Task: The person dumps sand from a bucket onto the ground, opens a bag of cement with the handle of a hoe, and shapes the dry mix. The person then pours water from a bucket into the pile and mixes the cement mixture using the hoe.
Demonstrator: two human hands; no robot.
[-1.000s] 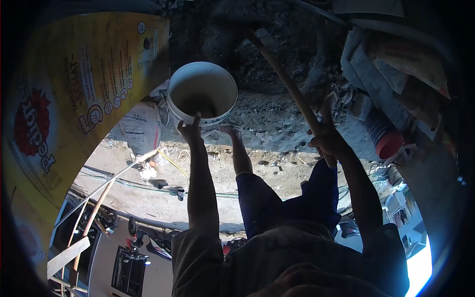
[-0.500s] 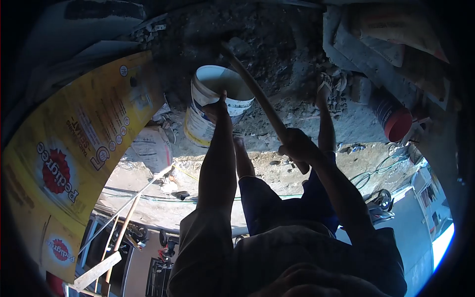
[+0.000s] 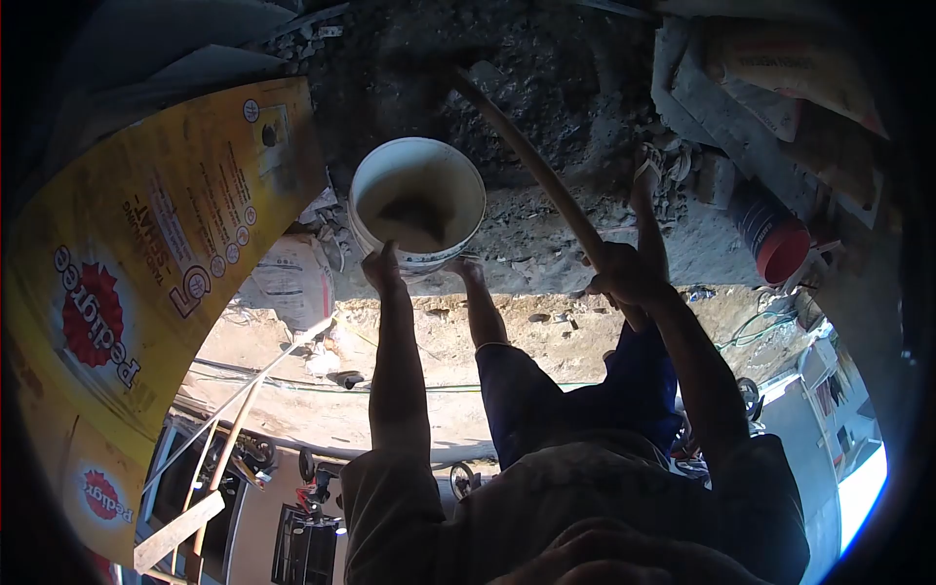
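Note:
A white plastic bucket (image 3: 466,229) is in front of me, its round mouth facing up toward my view, with a dark patch on the inside bottom. Gripping its near rim is my left hand (image 3: 383,265), thumb over the edge. My right hand (image 3: 626,277) is wrapped around a long wooden handle (image 3: 539,168), which slants up and left into dark wet mix (image 3: 536,83) on the ground. The tool's head is lost in shadow, so I cannot tell its kind.
A yellow Pedigree banner (image 3: 166,263) stands at the left, with a paper sack (image 3: 290,278) beside it. On the right lie a dark bucket with a red mouth (image 3: 780,258) and stacked sacks (image 3: 790,68). Wooden poles (image 3: 227,458) lean at lower left.
The bucket has moved left and tipped so its inside faces me. My left hand has moved to its near rim. My right hand and the handle have shifted slightly right.

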